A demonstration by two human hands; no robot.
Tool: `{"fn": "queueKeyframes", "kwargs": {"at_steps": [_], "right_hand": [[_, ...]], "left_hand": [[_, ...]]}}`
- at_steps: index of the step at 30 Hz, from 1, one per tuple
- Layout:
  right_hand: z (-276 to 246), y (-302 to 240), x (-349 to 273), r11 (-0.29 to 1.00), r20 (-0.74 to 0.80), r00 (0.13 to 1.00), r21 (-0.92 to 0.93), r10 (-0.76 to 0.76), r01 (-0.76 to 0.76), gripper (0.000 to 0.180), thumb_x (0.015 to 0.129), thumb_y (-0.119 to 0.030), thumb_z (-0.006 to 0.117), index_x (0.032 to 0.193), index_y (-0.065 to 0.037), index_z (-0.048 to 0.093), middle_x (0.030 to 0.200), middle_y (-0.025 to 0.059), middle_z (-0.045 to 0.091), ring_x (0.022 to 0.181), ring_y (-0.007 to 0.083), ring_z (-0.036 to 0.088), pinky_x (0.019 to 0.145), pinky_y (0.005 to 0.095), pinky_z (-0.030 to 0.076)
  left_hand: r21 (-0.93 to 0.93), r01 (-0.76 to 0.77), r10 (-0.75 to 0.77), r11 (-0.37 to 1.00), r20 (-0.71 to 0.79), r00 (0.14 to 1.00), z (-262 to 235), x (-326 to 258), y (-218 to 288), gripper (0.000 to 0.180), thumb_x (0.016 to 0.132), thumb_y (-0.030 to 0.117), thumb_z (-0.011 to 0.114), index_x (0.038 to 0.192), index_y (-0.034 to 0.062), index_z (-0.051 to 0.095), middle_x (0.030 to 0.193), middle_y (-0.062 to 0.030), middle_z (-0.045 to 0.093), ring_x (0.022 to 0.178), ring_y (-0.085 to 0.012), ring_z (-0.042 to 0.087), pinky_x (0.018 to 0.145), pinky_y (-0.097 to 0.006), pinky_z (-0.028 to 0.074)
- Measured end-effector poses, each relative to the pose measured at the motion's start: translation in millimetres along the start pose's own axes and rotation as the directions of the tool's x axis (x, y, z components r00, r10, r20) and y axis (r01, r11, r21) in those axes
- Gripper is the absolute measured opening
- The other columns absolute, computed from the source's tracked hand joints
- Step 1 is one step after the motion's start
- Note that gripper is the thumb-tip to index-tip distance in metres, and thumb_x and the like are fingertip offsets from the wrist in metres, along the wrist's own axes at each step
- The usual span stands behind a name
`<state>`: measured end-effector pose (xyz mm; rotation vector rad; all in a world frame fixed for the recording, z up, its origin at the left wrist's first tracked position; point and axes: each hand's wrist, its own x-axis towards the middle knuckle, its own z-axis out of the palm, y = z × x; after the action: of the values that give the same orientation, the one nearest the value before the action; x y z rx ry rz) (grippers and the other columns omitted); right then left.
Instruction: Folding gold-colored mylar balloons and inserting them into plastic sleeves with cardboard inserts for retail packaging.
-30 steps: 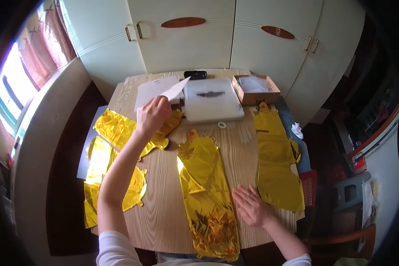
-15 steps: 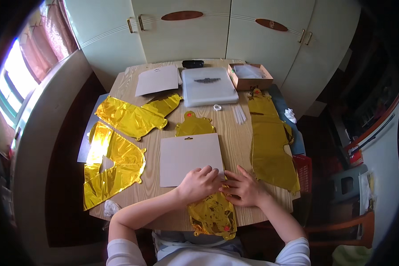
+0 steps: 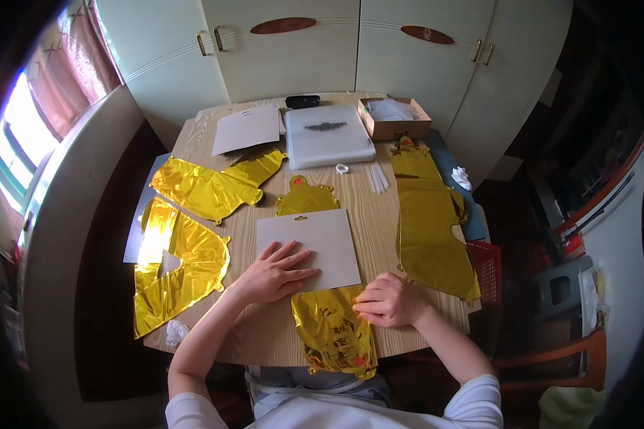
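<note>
A white card (image 3: 329,247) with a hanging slot lies across the middle of a flat, uninflated gold foil balloon (image 3: 325,325). The balloon's red-marked far end shows beyond the card; its near end reaches over the table's front edge. My left hand (image 3: 273,277) rests on the card's lower left with fingers spread, pressing it down. Just below the card's lower right corner, my right hand (image 3: 390,300) has its fingers closed in a pinch at the balloon's right edge. The fingertips partly hide the pinched foil.
More gold foil balloons lie at the left (image 3: 207,189) and right (image 3: 433,236). Farther back are white cards (image 3: 247,129), clear plastic sleeves (image 3: 333,146), a tape roll (image 3: 342,169), pale strips (image 3: 378,179), a cardboard box (image 3: 397,129) and a black tray (image 3: 302,101).
My left hand has moved left from the card's lower right corner and flattened onto the card. My right hand has gone from spread fingers to a pinch at the foil's edge.
</note>
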<state>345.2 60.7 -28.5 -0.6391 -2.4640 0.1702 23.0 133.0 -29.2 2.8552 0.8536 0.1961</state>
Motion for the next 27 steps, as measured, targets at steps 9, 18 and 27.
{"fn": "queueKeyframes", "kwargs": {"at_steps": [9, 18, 27], "right_hand": [[-4.0, -3.3, 3.3, 1.0, -0.01, 1.0, 0.0, 0.025, -0.025, 0.011, 0.075, -0.019, 0.075, 0.085, -0.015, 0.073, 0.09, -0.0041, 0.067, 0.09, 0.0135, 0.06, 0.085, 0.0322, 0.043], [10.7, 21.9, 16.7, 0.959, -0.044, 0.963, -0.092, 0.265, -0.268, 0.027, 0.084, -0.01, 0.066, 0.111, -0.01, 0.069, 0.12, 0.0053, 0.065, 0.118, 0.0233, 0.057, 0.101, 0.0413, 0.043], [22.8, 30.2, 18.4, 0.943, -0.004, 0.949, -0.109, 0.315, -0.313, 0.023, 0.088, -0.015, 0.063, 0.109, -0.012, 0.071, 0.12, 0.0044, 0.066, 0.119, 0.0232, 0.058, 0.106, 0.0437, 0.041]], "left_hand": [[-0.039, 0.015, -0.018, 0.999, -0.099, 0.995, -1.8, 16.1, 24.3, 0.043, 0.089, 0.032, 0.059, 0.132, 0.0339, 0.059, 0.145, -0.0083, 0.046, 0.129, -0.0312, 0.044, 0.101, -0.046, 0.032], [-0.034, 0.02, -0.025, 0.999, -0.143, 0.989, 0.3, 13.9, 23.9, 0.042, 0.088, 0.033, 0.06, 0.13, 0.0351, 0.06, 0.143, -0.0066, 0.049, 0.127, -0.0276, 0.045, 0.098, -0.045, 0.033], [-0.06, 0.037, -0.047, 0.998, -0.169, 0.985, 0.8, 12.8, 19.9, 0.039, 0.089, 0.034, 0.06, 0.128, 0.0312, 0.062, 0.139, -0.0049, 0.054, 0.127, -0.0244, 0.048, 0.097, -0.045, 0.033]]}}
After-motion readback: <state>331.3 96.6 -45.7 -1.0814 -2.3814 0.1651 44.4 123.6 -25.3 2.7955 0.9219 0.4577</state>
